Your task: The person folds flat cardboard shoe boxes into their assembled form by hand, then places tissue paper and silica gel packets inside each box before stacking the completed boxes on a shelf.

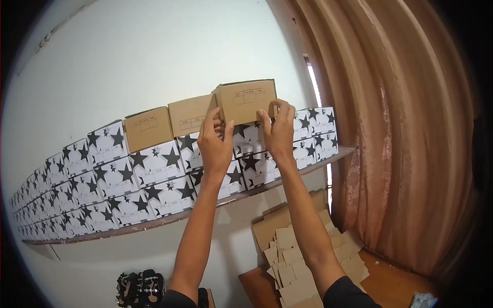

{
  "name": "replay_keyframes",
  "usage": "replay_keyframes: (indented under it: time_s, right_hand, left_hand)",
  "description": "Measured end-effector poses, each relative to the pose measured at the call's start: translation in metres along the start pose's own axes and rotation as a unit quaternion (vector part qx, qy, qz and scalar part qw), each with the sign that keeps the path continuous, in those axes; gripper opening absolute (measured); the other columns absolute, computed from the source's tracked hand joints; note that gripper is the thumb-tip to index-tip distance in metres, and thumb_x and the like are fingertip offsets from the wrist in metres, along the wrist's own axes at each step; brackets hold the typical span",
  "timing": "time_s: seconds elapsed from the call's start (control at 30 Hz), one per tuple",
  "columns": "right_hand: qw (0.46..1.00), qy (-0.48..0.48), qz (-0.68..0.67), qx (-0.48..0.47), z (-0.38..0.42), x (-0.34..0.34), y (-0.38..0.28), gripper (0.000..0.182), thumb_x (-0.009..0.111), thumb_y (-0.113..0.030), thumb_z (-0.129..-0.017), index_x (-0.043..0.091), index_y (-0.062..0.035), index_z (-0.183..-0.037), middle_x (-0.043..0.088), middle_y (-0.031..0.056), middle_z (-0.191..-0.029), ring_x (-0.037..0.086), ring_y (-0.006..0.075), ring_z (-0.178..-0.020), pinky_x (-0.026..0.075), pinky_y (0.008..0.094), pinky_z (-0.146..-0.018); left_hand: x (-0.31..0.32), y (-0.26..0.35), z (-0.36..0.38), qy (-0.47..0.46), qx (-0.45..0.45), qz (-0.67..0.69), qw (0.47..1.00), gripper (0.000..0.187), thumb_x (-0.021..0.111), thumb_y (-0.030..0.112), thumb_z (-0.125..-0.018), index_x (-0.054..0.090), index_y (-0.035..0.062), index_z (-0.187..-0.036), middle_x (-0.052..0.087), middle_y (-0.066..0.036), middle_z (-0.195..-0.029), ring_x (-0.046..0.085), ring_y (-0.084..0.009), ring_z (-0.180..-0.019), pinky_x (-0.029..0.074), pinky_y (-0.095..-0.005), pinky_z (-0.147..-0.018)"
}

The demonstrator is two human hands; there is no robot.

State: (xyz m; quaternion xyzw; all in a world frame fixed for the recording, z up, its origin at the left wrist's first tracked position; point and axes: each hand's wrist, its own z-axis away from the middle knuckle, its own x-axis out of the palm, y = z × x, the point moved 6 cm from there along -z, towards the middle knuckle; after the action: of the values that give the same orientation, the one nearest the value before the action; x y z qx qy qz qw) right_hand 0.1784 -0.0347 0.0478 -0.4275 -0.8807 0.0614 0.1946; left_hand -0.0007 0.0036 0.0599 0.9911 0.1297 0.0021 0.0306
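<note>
A plain brown cardboard box [247, 101] with a small printed grid on its front is held between my two hands at the right end of the top row. Its underside is at the level of the white star-printed boxes [154, 163] below. My left hand [215, 143] has its fingers along the lower left side and its thumb near the bottom edge. On the other side, my right hand [279, 131] rests its thumb on the front, with bent fingers around the right side. Two more brown boxes [150, 129] stand to the left.
The star-printed boxes fill a long wall shelf [226, 201] in stacked rows. Below at right lies a pile of flat cardboard pieces [295, 262]. Black strapped footwear [140, 288] is at the bottom left. A brown curtain [405, 128] hangs at the right.
</note>
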Motion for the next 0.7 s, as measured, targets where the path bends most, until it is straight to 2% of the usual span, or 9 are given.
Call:
replay_keyframes:
  time_s: [0.07, 0.2, 0.3, 0.33, 0.43, 0.57, 0.6, 0.7]
  right_hand:
    - [0.999, -0.015, -0.003, 0.045, 0.002, 0.004, -0.004, 0.038, 0.062, -0.027, -0.098, 0.050, -0.0037, -0.126, 0.044, 0.0222, -0.123, 0.065, 0.0469, -0.096, 0.056, 0.0495, -0.076]
    - [1.000, -0.005, -0.017, 0.026, -0.014, 0.007, 0.014, 0.034, 0.061, -0.024, -0.098, 0.050, -0.0027, -0.123, 0.043, 0.0232, -0.121, 0.065, 0.0445, -0.091, 0.057, 0.0483, -0.077]
    - [1.000, 0.007, -0.025, 0.001, -0.025, 0.009, 0.013, 0.032, 0.062, -0.022, -0.098, 0.051, -0.0036, -0.122, 0.043, 0.0229, -0.120, 0.066, 0.0443, -0.090, 0.057, 0.0479, -0.078]
    - [0.999, -0.004, -0.024, 0.022, -0.029, 0.011, 0.015, 0.029, 0.062, -0.020, -0.098, 0.052, -0.0046, -0.120, 0.044, 0.0229, -0.118, 0.066, 0.0443, -0.092, 0.058, 0.0476, -0.079]
    - [0.999, -0.004, -0.028, 0.015, -0.034, 0.018, 0.020, 0.027, 0.062, -0.019, -0.098, 0.052, -0.0052, -0.119, 0.044, 0.0229, -0.118, 0.066, 0.0441, -0.093, 0.058, 0.0476, -0.079]
    - [1.000, -0.005, -0.019, -0.004, -0.024, 0.022, 0.020, 0.029, 0.062, -0.019, -0.097, 0.053, -0.0059, -0.121, 0.045, 0.0233, -0.121, 0.067, 0.0444, -0.089, 0.058, 0.0481, -0.078]
    - [1.000, 0.008, 0.002, -0.018, -0.020, 0.021, 0.016, 0.031, 0.062, -0.021, -0.097, 0.052, -0.0044, -0.122, 0.046, 0.0235, -0.122, 0.067, 0.0448, -0.087, 0.058, 0.0481, -0.076]
    - [1.000, 0.003, 0.015, -0.006, -0.011, 0.022, 0.012, 0.034, 0.063, -0.023, -0.096, 0.052, -0.0019, -0.121, 0.047, 0.0238, -0.122, 0.066, 0.0449, -0.089, 0.058, 0.0470, -0.075]
  left_hand:
    - [-0.008, 0.010, -0.004, 0.025, -0.015, 0.012, 0.999, 0.028, 0.063, 0.011, -0.096, 0.060, 0.0057, -0.123, 0.065, -0.013, -0.100, 0.067, -0.0183, -0.084, 0.057, -0.0293, -0.072]
    - [0.012, 0.013, -0.026, 0.038, 0.032, -0.025, 0.998, 0.020, 0.061, 0.012, -0.097, 0.062, 0.0035, -0.116, 0.064, -0.013, -0.097, 0.066, -0.0195, -0.080, 0.056, -0.0315, -0.070]
    - [0.016, 0.016, -0.036, 0.035, 0.041, -0.029, 0.998, 0.018, 0.060, 0.008, -0.096, 0.062, 0.0026, -0.114, 0.060, -0.015, -0.094, 0.065, -0.0250, -0.079, 0.055, -0.0360, -0.070]
    - [0.017, 0.014, -0.039, 0.041, 0.052, -0.034, 0.997, 0.017, 0.059, 0.009, -0.097, 0.063, 0.0016, -0.112, 0.060, -0.016, -0.094, 0.065, -0.0262, -0.078, 0.055, -0.0368, -0.070]
    - [0.020, 0.010, -0.045, 0.043, 0.061, -0.052, 0.996, 0.017, 0.061, 0.012, -0.097, 0.064, 0.0014, -0.110, 0.065, -0.014, -0.098, 0.066, -0.0219, -0.082, 0.056, -0.0333, -0.070]
    - [0.017, -0.001, -0.038, 0.027, 0.034, -0.065, 0.997, 0.018, 0.061, 0.013, -0.097, 0.064, 0.0022, -0.112, 0.065, -0.015, -0.098, 0.066, -0.0219, -0.081, 0.055, -0.0323, -0.068]
    - [0.017, 0.001, -0.034, 0.018, 0.043, -0.063, 0.997, 0.021, 0.059, 0.010, -0.097, 0.062, -0.0006, -0.115, 0.061, -0.017, -0.096, 0.065, -0.0274, -0.077, 0.054, -0.0387, -0.069]
    - [0.015, -0.001, -0.027, 0.008, 0.059, -0.039, 0.997, 0.023, 0.058, 0.009, -0.097, 0.061, -0.0010, -0.118, 0.062, -0.018, -0.097, 0.064, -0.0275, -0.073, 0.053, -0.0388, -0.065]
